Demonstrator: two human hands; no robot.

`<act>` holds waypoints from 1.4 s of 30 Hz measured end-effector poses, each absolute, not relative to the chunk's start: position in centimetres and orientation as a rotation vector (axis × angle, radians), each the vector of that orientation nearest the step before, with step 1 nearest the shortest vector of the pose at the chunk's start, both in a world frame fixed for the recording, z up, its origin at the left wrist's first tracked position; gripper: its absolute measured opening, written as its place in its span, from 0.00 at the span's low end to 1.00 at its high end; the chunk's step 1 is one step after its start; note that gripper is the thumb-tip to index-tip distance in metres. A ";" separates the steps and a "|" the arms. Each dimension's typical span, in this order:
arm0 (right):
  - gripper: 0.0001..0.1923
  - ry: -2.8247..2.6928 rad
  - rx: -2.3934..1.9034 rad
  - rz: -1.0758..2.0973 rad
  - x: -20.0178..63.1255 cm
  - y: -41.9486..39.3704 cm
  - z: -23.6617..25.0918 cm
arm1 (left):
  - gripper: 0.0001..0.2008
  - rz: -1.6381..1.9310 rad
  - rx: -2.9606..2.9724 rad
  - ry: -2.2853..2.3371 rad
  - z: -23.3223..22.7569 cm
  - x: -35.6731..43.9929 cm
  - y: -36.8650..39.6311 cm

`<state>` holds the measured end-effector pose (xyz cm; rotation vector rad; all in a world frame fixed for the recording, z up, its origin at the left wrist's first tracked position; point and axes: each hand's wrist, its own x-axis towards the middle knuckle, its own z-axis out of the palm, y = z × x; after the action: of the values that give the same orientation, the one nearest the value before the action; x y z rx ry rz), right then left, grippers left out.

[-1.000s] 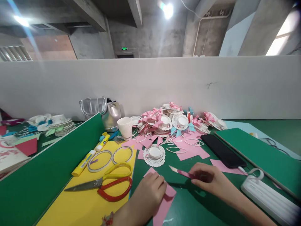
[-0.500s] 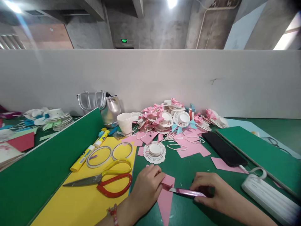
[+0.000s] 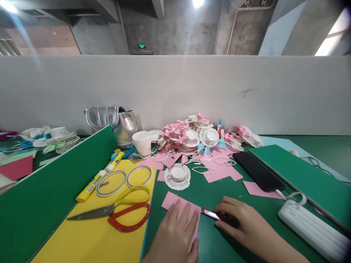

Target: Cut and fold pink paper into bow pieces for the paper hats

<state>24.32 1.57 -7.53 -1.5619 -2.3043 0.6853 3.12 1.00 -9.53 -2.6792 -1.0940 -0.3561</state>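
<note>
Left hand [image 3: 175, 233] lay flat, fingers [image 3: 184, 215] spread and released, pressing on the pink square sheet of thin paper [image 3: 171, 200] on the green tabletop [image 3: 219, 186]. Right hand [image 3: 238, 223] clenched around the small pink-handled craft knife [image 3: 208, 214], blade end touching the right edge of the sheet.

Judged light, thin and soft, that paper: easy to crease, tear or slide on the smooth mat. Best held down by a flat palm near the edge, not pinched. Knife judged light and stiff, sharp at the tip; to be taken by the handle only.

Near on the left, on the yellow sheet [image 3: 90, 237]: red-and-yellow-handled steel scissors [image 3: 120, 212], two clear tape rings [image 3: 123, 178], yellow glue stick [image 3: 89, 186] with a label too small to read. Further back: white paper doily with round centre [image 3: 177, 176], white paper cup [image 3: 142, 143], black phone [image 3: 257, 171], white power strip [image 3: 309, 226]. Green exit sign [image 3: 142, 46] far behind, writing not readable.
</note>
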 end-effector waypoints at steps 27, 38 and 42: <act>0.06 -2.313 -1.626 0.535 22.6 0.9 -8.9 | 0.21 -0.672 -2.763 -0.886 -13.6 3.2 1.4; 0.10 -2.353 -1.577 0.555 23.3 1.3 -8.5 | 0.23 -0.653 -2.827 -0.877 -14.1 3.0 1.5; 0.10 -2.347 -1.571 0.530 24.2 1.7 -8.5 | 0.24 -0.647 -2.839 -0.870 -14.1 2.8 1.4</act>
<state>24.25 1.66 -8.48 -1.5708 -2.3465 0.5299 2.84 1.44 -14.15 -2.8393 -0.8702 -0.6472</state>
